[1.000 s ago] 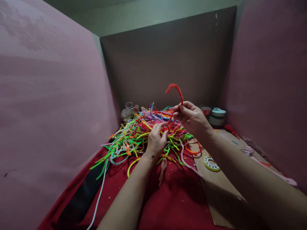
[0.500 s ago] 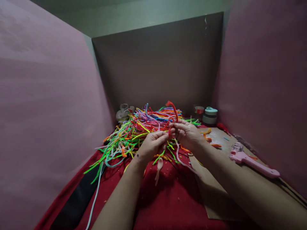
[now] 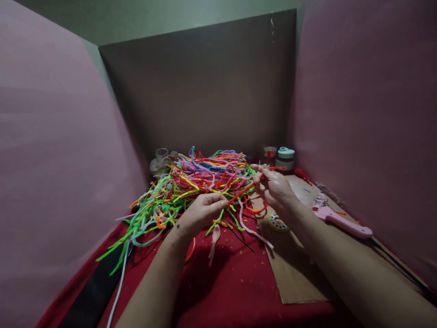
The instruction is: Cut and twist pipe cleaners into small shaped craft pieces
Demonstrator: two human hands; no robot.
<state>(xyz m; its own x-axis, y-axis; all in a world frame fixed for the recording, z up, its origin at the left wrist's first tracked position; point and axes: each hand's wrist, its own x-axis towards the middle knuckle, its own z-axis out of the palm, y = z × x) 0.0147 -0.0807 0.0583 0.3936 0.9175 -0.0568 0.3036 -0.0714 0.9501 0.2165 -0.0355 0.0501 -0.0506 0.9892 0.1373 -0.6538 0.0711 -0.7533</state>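
Observation:
A red pipe cleaner is stretched between my two hands, above the near side of a heap of pipe cleaners in many colours. My left hand pinches one end between thumb and forefinger. Farther along, my right hand is closed around the same strand, its forefinger pointing left, and a red tip sticks out beyond it. Below the hands, a small pale pink spoon-shaped piece lies on the red cloth. Part of a red ring-like object shows beside my left wrist.
At right, a pink glue gun rests on cardboard, its black cord trailing toward the lower right. A yellow-rimmed round piece lies under my right forearm. Behind stand a mint-lidded jar and a clear plastic bag. Pink panels flank both sides.
My hands have moved apart, pulling the red pipe cleaner, which was bent and upright, into a nearly straight line. The view has shifted slightly right, and the yellow-rimmed piece now shows.

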